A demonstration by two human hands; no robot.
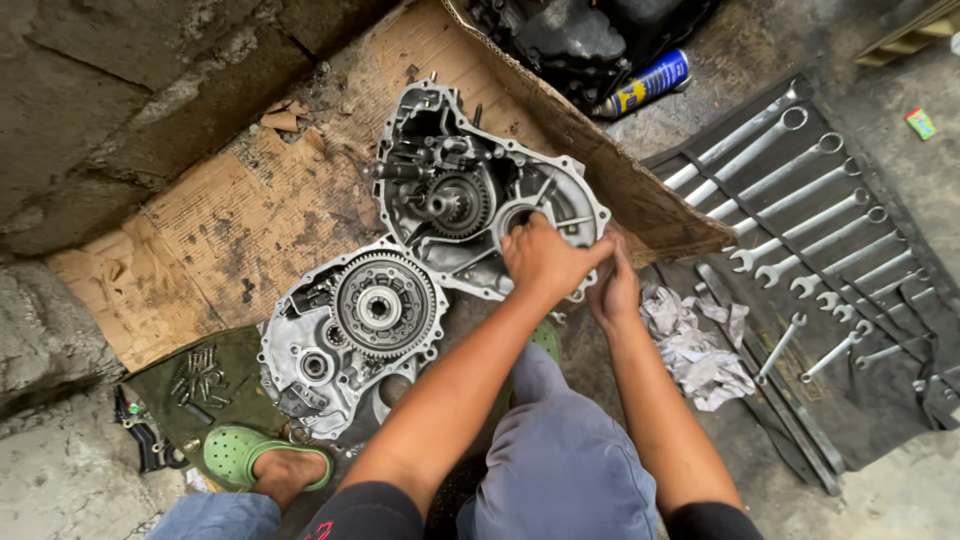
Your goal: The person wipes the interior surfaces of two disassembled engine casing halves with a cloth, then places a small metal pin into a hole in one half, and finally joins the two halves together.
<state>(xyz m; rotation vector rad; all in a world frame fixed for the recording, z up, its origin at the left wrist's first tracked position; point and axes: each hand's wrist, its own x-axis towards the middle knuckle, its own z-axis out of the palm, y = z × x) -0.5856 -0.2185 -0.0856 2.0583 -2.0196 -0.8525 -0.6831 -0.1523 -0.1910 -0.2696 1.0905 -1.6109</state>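
**A:** ok so going left to right: bolts laid out on the green cloth [205, 385] by our foot in the green clog [240, 455], then the clutch-side case half [345, 335] flat on the cardboard [215, 235] with its big ring gear facing up. Next to it, touching at the corner, sits the other case half [480, 190] with the gear shafts showing.

**B:** yep, and that second one is what we're on. Our left hand [545, 262] is curled down over its lower right rim, fingers closed on the casting edge. Right hand [615, 285] is tucked just behind it at the same corner; we can't tell if it's gripping or just bracing.

**A:** looks to us like we're seating or shifting that half. Next move probably needs an even pull with both hands so nothing tilts on the shafts.

**B:** room-wise: folded cardboard edge is tight on the right, crumpled rags [695, 345] just beside our wrist, then the wrench roll [800, 220] further out. Open room is mostly toward us.
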